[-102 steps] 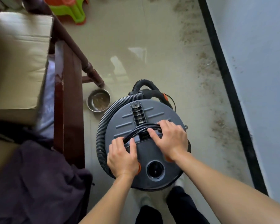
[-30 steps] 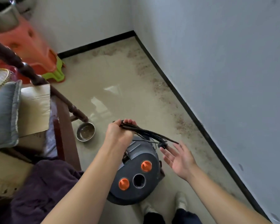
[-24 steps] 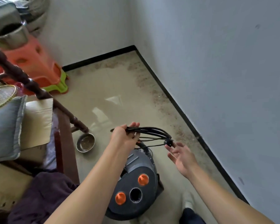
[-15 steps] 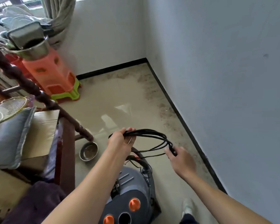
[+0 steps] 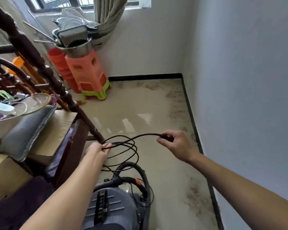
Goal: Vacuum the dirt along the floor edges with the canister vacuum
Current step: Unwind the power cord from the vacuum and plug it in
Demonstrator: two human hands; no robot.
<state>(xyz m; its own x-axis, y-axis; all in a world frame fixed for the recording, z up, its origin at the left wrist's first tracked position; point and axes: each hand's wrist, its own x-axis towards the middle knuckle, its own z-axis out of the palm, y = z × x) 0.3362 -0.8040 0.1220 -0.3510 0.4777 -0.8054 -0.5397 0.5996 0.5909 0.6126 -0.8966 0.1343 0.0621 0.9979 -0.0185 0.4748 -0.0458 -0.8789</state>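
Observation:
The grey canister vacuum [image 5: 113, 208] stands on the floor at the bottom centre, its black hose [image 5: 140, 176] arching over the front. My left hand [image 5: 96, 151] grips several loops of the black power cord [image 5: 126, 146] above it. My right hand [image 5: 178, 146] pinches the black plug end of the cord, held out to the right of the coil. Brown dirt [image 5: 178, 105] lies in a band on the beige floor along the black baseboard [image 5: 192, 120] of the right wall and in the far corner.
A dark wooden bed frame [image 5: 45, 70] with a cardboard box [image 5: 56, 130] and a grey cushion [image 5: 27, 128] stands on the left. Stacked orange and green plastic stools [image 5: 88, 75] carrying metal basins stand in the far left corner under the window curtain [image 5: 110, 15].
My hands lifted the cord bundle off the vacuum lid. The right hand took the plug and pulled it rightward, loosening the loops. The view tilted up toward the far corner.

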